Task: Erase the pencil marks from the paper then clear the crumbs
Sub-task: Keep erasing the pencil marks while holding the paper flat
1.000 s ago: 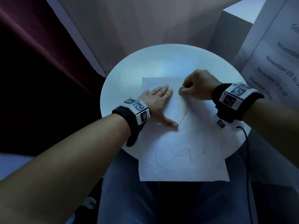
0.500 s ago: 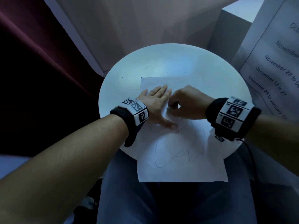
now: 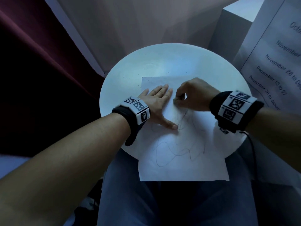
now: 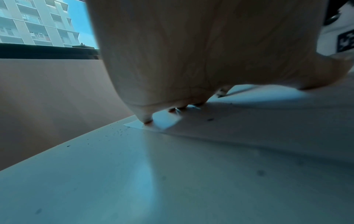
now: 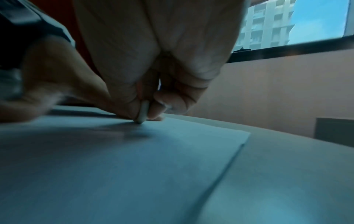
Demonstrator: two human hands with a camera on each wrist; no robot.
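A white sheet of paper [image 3: 182, 167] with looping pencil marks [image 3: 172, 154] lies on the round white table [image 3: 162, 62], its near end hanging over the table's edge above my lap. My left hand [image 3: 160, 105] lies flat with straight fingers on the sheet's left part, thumb stretched toward the scribble. My right hand [image 3: 193, 97] pinches a small pale eraser [image 3: 175, 100] between thumb and fingers, its tip pressed on the paper just right of my left fingers. In the right wrist view the eraser [image 5: 143, 112] touches the paper [image 5: 134, 159]. Dark crumbs [image 4: 118, 132] dot the table beside the sheet's far left corner.
A grey box [image 3: 231, 35] and a printed sheet with dates [image 3: 276, 62] stand at the right, behind the table. A dark red curtain [image 3: 40, 62] hangs at the left. A black cable [image 3: 251, 144] runs down from my right wristband.
My right hand with the eraser swept down-left toward my left thumb, then back up a little; it now rubs beside my left fingertips. The left hand has stayed flat on the paper.
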